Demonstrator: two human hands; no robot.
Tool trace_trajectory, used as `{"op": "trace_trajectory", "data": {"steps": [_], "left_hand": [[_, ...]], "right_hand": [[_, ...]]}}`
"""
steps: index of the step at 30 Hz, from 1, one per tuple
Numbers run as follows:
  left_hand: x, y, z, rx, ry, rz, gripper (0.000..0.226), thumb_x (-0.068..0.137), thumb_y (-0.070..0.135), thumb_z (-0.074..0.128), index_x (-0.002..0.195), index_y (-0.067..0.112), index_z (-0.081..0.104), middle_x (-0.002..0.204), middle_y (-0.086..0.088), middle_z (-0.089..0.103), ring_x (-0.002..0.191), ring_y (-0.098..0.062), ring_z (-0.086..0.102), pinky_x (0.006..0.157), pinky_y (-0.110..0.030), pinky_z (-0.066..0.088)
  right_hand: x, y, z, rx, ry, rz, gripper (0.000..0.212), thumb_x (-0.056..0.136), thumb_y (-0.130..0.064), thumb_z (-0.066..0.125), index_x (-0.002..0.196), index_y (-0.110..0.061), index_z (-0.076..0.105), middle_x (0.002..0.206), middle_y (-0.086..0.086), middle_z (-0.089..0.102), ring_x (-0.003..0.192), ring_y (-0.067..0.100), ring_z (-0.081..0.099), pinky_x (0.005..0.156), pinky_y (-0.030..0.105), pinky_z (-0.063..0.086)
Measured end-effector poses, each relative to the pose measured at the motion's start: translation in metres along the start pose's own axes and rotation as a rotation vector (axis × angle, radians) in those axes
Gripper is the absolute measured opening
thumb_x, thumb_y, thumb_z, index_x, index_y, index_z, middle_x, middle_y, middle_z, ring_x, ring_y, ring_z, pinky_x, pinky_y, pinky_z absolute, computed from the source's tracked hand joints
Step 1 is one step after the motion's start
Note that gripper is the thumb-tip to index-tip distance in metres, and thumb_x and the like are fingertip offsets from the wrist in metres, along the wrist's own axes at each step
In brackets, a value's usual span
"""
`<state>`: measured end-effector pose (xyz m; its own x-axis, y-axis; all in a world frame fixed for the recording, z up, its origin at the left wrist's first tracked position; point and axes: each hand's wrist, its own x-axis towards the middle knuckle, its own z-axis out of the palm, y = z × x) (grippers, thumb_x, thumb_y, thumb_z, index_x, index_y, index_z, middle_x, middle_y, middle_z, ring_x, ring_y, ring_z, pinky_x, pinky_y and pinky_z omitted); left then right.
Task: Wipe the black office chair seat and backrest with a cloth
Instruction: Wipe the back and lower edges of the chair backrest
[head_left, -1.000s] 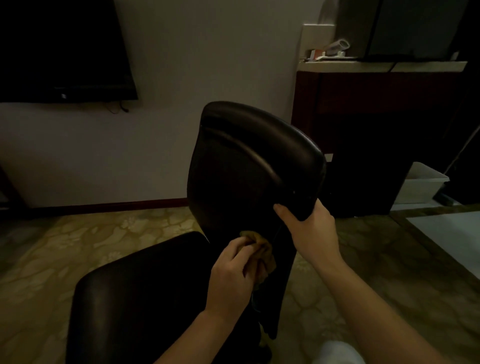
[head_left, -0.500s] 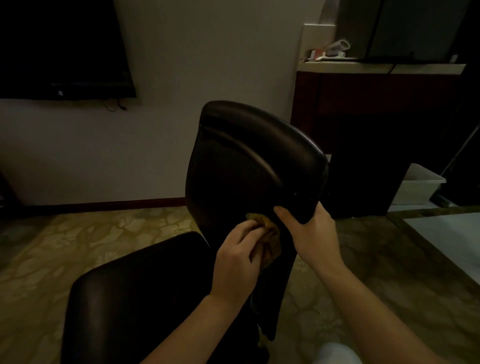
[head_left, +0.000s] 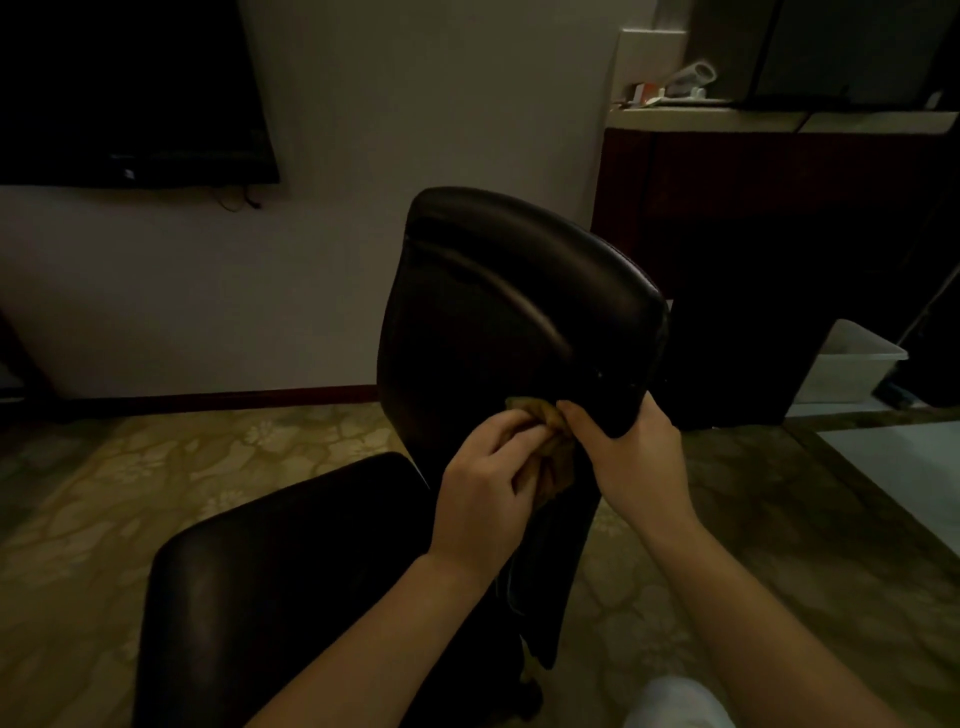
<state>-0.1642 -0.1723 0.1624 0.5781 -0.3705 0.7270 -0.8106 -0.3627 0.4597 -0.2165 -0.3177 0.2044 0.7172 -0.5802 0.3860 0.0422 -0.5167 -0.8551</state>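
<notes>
Cloth (head_left: 553, 441) sits higher now, bunched in your left hand (head_left: 485, 478) against the backrest (head_left: 509, 312), touching your right hand (head_left: 634, 457) gripping its corner; push harder there and that grip may slip, swinging it away.

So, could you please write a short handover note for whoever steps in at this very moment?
Left hand: grips the cloth, bunched and pressed to the backrest low down, near its right edge.
Right hand: grips that edge of the backrest, steadying it, thumb beside the cloth.
Seat: lower left, nothing on it, no hand on it.
Done: wiping of the backrest is under way; the dim picture does not show which parts are already clean.
Left: probably the rest of the backrest, upward from here, then the seat.
</notes>
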Motion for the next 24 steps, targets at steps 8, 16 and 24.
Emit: {"op": "trace_trajectory", "data": {"steps": [8, 16, 24], "left_hand": [[-0.032, -0.018, 0.011, 0.009, 0.019, -0.032, 0.027, 0.093, 0.016, 0.058, 0.116, 0.011, 0.071, 0.125, -0.004, 0.061, 0.114, -0.018, 0.062, 0.093, -0.034, 0.056], [-0.05, -0.03, 0.004, -0.001, -0.084, -0.12, 0.029, 0.087, 0.0, 0.068, 0.113, 0.012, 0.072, 0.122, 0.001, 0.061, 0.107, -0.012, 0.063, 0.093, -0.018, 0.052], [0.002, -0.005, -0.007, -0.045, -0.03, -0.013, 0.03, 0.089, 0.002, 0.066, 0.117, 0.011, 0.071, 0.123, 0.0, 0.061, 0.112, -0.012, 0.06, 0.096, -0.025, 0.052]], "right_hand": [[0.0, 0.0, -0.003, 0.004, -0.017, 0.003, 0.033, 0.083, -0.047, 0.072, 0.11, -0.031, 0.06, 0.094, -0.019, 0.064, 0.086, -0.005, 0.06, 0.064, 0.014, 0.047], [0.001, 0.0, -0.005, 0.049, -0.081, 0.025, 0.037, 0.084, -0.042, 0.073, 0.116, -0.031, 0.059, 0.099, -0.02, 0.064, 0.088, -0.007, 0.06, 0.057, 0.004, 0.045], [0.001, -0.001, -0.002, 0.039, -0.044, 0.005, 0.037, 0.083, -0.045, 0.072, 0.115, -0.031, 0.06, 0.099, -0.02, 0.065, 0.092, -0.005, 0.06, 0.063, 0.009, 0.044]]}}
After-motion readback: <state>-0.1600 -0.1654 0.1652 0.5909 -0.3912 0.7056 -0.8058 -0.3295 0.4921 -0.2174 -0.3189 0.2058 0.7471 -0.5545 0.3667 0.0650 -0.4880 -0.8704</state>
